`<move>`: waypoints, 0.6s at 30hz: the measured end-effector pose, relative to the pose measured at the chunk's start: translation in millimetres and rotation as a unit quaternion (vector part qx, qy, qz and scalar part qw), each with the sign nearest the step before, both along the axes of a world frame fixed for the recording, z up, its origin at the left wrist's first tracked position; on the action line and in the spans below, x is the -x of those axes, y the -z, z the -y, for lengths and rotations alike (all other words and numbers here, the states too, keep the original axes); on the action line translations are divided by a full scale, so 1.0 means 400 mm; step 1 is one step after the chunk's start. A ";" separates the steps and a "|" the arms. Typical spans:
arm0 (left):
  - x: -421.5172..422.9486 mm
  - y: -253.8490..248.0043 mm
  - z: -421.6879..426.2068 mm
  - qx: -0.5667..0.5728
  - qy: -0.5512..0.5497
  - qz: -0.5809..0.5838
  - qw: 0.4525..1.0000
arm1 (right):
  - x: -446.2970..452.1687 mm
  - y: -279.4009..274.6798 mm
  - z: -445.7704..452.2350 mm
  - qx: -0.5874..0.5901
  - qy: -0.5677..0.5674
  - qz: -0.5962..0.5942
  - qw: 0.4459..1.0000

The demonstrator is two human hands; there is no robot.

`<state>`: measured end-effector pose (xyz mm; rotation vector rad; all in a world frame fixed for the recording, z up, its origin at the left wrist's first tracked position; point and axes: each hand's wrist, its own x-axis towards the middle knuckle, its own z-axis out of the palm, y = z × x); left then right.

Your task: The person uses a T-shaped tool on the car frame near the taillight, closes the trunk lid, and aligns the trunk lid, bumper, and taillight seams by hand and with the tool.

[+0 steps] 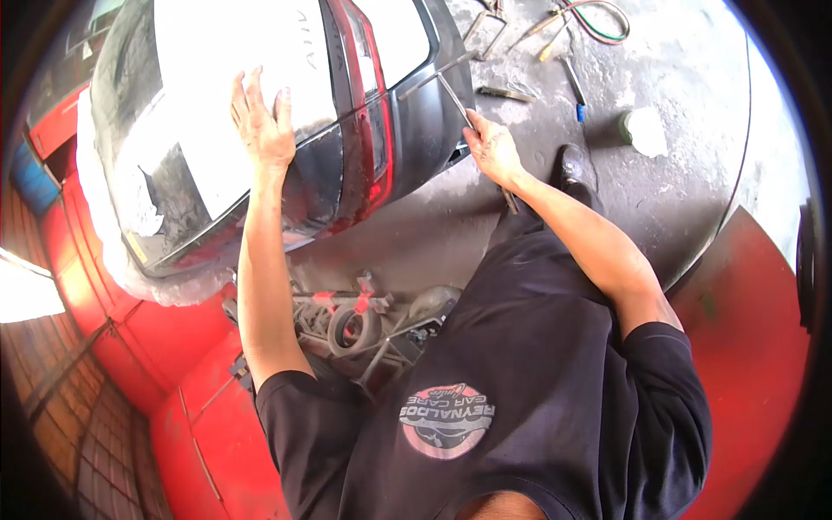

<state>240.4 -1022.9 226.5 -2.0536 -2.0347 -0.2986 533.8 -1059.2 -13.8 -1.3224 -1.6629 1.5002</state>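
A dark car [312, 186] with a red tail light [379, 143] fills the upper left, bright glare across its upper surface. My left hand [264, 126] is over this bright surface, its fingers spread and nothing in it; whether it touches the car is hard to tell. My right hand [492, 152] is closed around the shaft of a T-shaped metal tool [455, 97]. The tool's crossbar lies over the car's dark corner beside the tail light, and its lower end sticks out below my hand. Contact between crossbar and car cannot be made out.
On the floor lie a hammer [574, 82] with a blue handle end, a flat metal bar [506, 94], a coiled hose [607, 39] and a whitish container [643, 132]. Metal parts [354, 329] are piled below the car. My shoe [571, 165] stands right of the car.
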 end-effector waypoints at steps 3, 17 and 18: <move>-0.006 -0.004 -0.001 0.003 0.000 0.001 1.000 | 0.006 -0.020 -0.005 0.001 -0.009 0.023 1.000; -0.012 -0.008 0.000 0.015 -0.013 -0.005 1.000 | 0.002 -0.061 -0.006 -0.017 -0.039 0.051 0.998; -0.011 -0.009 0.000 0.017 -0.013 -0.007 1.000 | -0.001 -0.058 -0.005 -0.013 -0.039 0.038 0.998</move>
